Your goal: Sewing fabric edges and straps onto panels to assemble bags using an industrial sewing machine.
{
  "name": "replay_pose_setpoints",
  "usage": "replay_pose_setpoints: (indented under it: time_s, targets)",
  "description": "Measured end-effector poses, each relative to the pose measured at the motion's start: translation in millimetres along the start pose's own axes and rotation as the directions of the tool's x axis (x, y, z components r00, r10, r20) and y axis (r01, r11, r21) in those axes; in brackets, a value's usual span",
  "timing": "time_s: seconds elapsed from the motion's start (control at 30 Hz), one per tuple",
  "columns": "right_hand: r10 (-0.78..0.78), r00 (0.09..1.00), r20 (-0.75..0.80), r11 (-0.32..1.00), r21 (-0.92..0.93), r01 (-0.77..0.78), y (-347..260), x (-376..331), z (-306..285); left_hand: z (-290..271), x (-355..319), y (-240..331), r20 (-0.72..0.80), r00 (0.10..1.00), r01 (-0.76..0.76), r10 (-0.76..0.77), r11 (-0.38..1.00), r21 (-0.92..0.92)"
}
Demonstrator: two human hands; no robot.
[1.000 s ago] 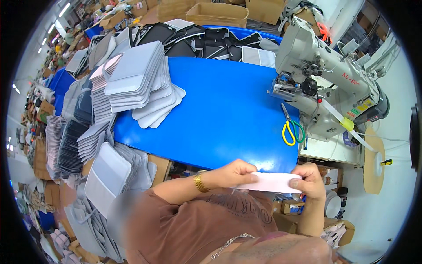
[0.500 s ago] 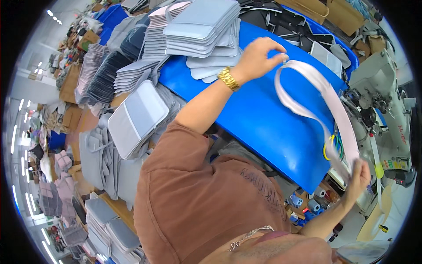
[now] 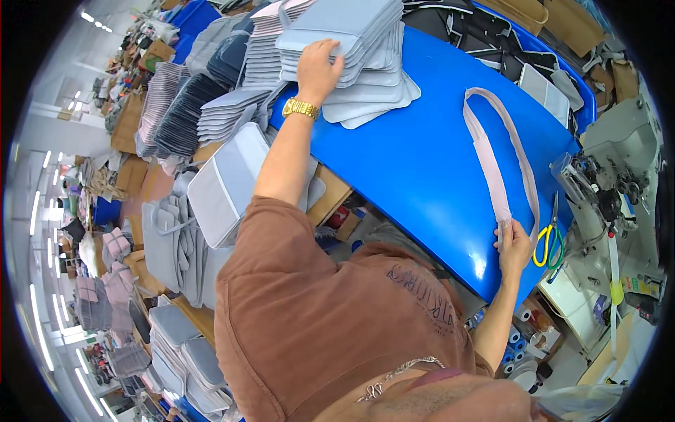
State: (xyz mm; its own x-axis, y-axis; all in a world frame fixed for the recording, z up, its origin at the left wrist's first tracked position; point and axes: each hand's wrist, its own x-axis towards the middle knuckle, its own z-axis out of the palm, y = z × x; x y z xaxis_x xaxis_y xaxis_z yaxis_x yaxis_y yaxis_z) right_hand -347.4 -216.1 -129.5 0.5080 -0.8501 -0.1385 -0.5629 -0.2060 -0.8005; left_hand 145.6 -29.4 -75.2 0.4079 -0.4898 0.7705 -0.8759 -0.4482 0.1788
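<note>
My left hand [image 3: 320, 72], with a gold watch on its wrist, is at the front edge of a stack of light grey padded fabric panels [image 3: 344, 28]. Its fingers touch the stack and its thumb stands apart; I see no panel lifted in it. Over the right part of the blue table [image 3: 415, 155], my right hand [image 3: 515, 246] is closed on the joined lower end of a pale pink fabric strap [image 3: 487, 158]. The strap forms a long narrow loop pointing away from me. Scissors [image 3: 550, 243] with yellow and green handles lie right of this hand.
A sewing machine [image 3: 619, 162] stands at the right. Behind the table, a blue bin [image 3: 589, 95] holds black pieces with light edging. More grey panels [image 3: 228, 186] are piled at the left, beside dark and pinkish stacks [image 3: 176, 116]. Thread spools [image 3: 517, 344] sit below the table's right end.
My left hand has let go of the strap's far end and moved left to the grey stack. My right hand has drawn inward over the table, still gripping the strap.
</note>
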Motion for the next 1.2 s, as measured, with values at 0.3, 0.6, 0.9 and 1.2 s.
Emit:
replay_pose_setpoints:
  time_s: [0.3, 0.6, 0.9, 1.2]
  targets:
    - [0.071, 0.994, 0.084, 0.983, 0.163, -0.084, 2.0, 1.6, -2.6, -20.1, 4.7, 34.4, 0.116, 0.993, 0.022, -0.031, 0.997, 0.074]
    - [-0.075, 0.975, 0.208, 0.737, 0.670, -0.086, -2.9, -25.9, 51.2, -38.7, -136.8, 277.0, 0.525, 0.779, 0.171, 0.343, 0.690, -0.704]
    - [-0.077, 0.988, 0.137, 0.886, 0.463, 0.005, -12.0, -55.3, 29.5, 14.5, -89.0, 275.0, 0.242, 0.693, -0.340, 0.679, 0.604, -0.721]
    - [-0.022, 0.996, 0.084, 0.922, 0.388, -0.013, -19.0, -68.2, 28.9, 3.7, -49.5, 275.3, 0.474, 0.304, -0.203, 0.826, 0.543, -0.815]
